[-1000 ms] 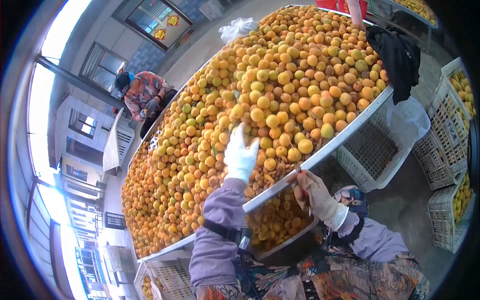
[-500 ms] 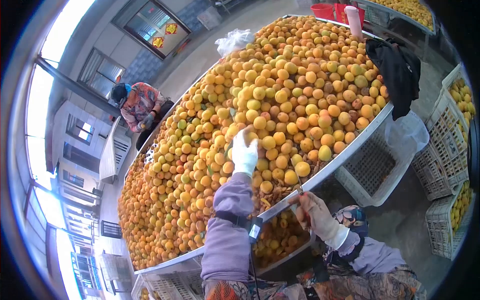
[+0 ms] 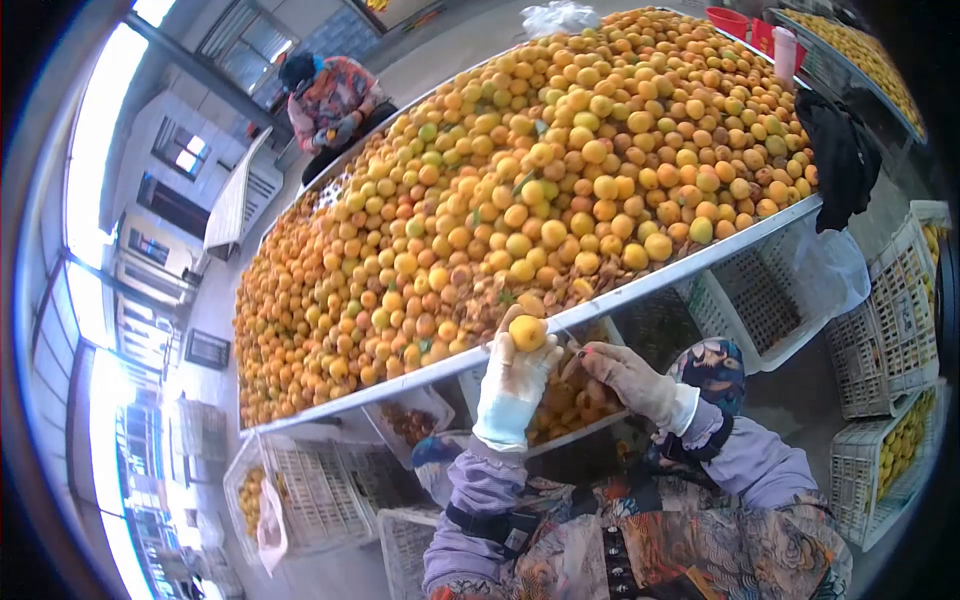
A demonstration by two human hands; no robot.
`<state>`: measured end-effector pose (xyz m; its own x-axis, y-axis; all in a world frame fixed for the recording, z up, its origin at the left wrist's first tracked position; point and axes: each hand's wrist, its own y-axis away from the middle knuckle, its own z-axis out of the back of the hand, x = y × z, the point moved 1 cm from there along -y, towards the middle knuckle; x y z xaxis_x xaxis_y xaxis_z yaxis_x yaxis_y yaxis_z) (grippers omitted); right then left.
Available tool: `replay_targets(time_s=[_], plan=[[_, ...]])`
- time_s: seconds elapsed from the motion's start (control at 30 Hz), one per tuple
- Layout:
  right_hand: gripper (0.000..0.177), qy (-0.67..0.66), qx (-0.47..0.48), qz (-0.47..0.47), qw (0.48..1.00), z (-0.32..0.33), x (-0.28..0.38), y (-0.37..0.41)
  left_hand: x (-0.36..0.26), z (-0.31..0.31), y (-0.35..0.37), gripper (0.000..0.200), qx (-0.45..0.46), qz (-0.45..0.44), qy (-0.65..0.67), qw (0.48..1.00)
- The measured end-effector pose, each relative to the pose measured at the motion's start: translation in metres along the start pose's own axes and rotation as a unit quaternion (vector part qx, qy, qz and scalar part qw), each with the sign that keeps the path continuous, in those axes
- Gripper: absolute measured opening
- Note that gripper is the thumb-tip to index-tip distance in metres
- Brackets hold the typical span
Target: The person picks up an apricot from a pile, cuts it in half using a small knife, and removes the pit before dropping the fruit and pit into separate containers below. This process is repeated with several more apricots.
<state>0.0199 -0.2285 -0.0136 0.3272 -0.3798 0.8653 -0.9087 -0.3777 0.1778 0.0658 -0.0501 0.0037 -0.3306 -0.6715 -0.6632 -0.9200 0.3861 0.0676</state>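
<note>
My left hand, in a white glove, holds a yellow-orange fruit at its fingertips, just over the near metal edge of the table. To its right, my right hand, in a stained glove, is closed around a thin tool whose tip points toward the left hand; the tool's handle is hidden by the fingers. Behind both hands a large heap of similar fruit covers the table. Brown scraps lie near the edge by the left hand.
A person sits at the table's far left side. Crates stand below and right of the table, and more at lower left. A black garment hangs over the right corner, near a pink bottle.
My left hand has moved back from the heap to the near edge and now holds a fruit. My right hand has stayed near the edge with the tool. The view has shifted.
</note>
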Motion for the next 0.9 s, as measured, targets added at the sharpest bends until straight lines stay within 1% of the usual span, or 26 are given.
replay_targets(time_s=[0.03,0.1,0.13,0.17,0.23,0.3,0.37,0.43,0.57,0.67,0.73,0.77,0.83,0.9], plan=[[0.027,0.005,0.004,-0.008,1.0,-0.007,-0.004,0.002,0.001,0.002,0.011,0.044,-0.01,-0.002,0.025,1.0],[0.027,0.014,0.054,-0.033,0.998,-0.02,-0.011,0.007,0.005,0.004,0.028,0.044,-0.014,0.001,0.05,0.999],[0.027,0.028,0.068,-0.014,0.997,-0.025,-0.013,0.009,0.008,0.006,0.034,0.043,-0.033,0.005,0.055,0.998],[0.027,0.033,0.068,-0.018,0.997,-0.028,-0.013,0.011,0.01,0.008,0.04,0.043,-0.051,0.009,0.059,0.997],[0.026,0.042,0.06,-0.069,0.995,-0.033,-0.014,0.016,0.012,0.015,0.048,0.043,-0.043,0.009,0.063,0.997],[0.028,0.051,0.06,-0.077,0.994,-0.033,-0.02,0.019,0.014,0.02,0.054,0.044,-0.031,0.041,0.102,0.993],[0.029,0.061,0.061,-0.086,0.993,-0.036,-0.019,0.023,0.018,0.018,0.057,0.047,-0.034,0.035,0.099,0.994],[0.032,0.104,0.056,-0.086,0.989,-0.042,-0.012,0.029,0.02,0.019,0.06,0.049,-0.039,0.037,0.085,0.995],[0.035,0.115,0.059,-0.092,0.987,-0.045,-0.011,0.034,0.022,0.022,0.064,0.05,-0.044,0.041,0.09,0.994],[0.036,0.107,0.061,-0.107,0.987,-0.047,-0.013,0.035,0.021,0.02,0.068,0.051,-0.05,0.039,0.078,0.995],[0.036,0.097,0.071,-0.1,0.988,-0.049,-0.013,0.035,0.022,0.021,0.069,0.052,-0.037,0.011,0.032,0.999],[0.036,0.099,0.071,-0.101,0.987,-0.049,-0.014,0.036,0.022,0.021,0.069,0.052,-0.037,0.011,0.034,0.999],[0.035,0.086,0.069,-0.109,0.988,-0.051,-0.016,0.036,0.022,0.02,0.07,0.052,-0.033,-0.027,-0.029,0.999],[0.034,0.086,0.064,-0.096,0.99,-0.051,-0.024,0.035,0.022,0.018,0.071,0.053,-0.04,-0.026,-0.044,0.998]])
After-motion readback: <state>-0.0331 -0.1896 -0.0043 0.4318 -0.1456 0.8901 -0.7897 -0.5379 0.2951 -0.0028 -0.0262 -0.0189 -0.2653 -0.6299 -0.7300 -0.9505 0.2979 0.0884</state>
